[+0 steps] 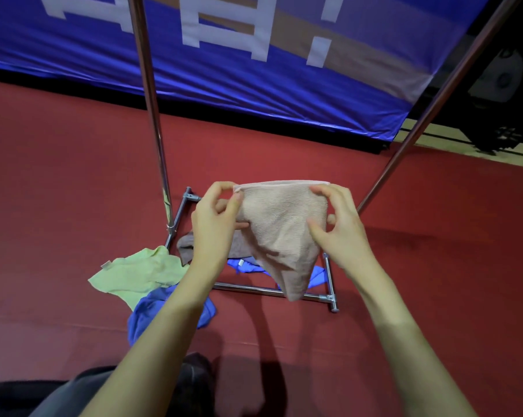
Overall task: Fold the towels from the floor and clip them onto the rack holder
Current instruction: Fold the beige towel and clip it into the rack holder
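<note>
Towel (280, 227), the pink one, hangs in mid-air over the rack base (329, 275), pinched at its top corners by left hand (216, 218) and right hand (334, 224). Looks light and floppy, so hold the hemmed corners.

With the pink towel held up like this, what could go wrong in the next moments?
1. The pink towel is pinched only along its top edge by the left hand and right hand; its lower corner hangs loose, so the fold may come out uneven.
2. The green towel and blue towel lie near the feet, a possible tripping risk.
</note>
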The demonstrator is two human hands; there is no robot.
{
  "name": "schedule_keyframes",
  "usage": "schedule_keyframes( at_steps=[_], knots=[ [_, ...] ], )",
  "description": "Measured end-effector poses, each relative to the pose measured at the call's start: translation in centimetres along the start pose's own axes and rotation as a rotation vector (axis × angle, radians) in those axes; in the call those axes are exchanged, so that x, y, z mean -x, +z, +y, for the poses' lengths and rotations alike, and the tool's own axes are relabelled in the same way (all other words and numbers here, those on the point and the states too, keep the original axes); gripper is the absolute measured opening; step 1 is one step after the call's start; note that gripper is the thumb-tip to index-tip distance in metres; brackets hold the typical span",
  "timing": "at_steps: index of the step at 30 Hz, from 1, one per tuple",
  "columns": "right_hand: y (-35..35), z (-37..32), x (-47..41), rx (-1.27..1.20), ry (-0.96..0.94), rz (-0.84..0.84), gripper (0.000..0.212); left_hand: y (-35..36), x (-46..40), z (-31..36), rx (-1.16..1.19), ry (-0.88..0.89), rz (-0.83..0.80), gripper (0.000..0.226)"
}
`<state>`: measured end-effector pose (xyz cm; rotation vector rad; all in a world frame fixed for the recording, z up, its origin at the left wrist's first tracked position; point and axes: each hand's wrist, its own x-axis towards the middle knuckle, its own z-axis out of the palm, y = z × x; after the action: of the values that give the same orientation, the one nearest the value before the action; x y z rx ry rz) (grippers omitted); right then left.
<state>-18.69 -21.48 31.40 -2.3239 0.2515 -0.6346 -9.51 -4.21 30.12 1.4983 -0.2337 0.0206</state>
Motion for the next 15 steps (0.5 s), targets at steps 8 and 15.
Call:
schedule_keyframes(
  at_steps=[8,15],
  knots=[
    [0.3,-0.7,0.1,0.168,0.056,-0.067,0.080,1.1,1.3,1.2,-0.006,0.047,-0.036,0.023],
    [-0.5,0.7,-0.1,-0.078,-0.014,0.031,0.069,0.1,0.2,1.0,-0.041,0.140,-0.087,0.036]
  ],
)
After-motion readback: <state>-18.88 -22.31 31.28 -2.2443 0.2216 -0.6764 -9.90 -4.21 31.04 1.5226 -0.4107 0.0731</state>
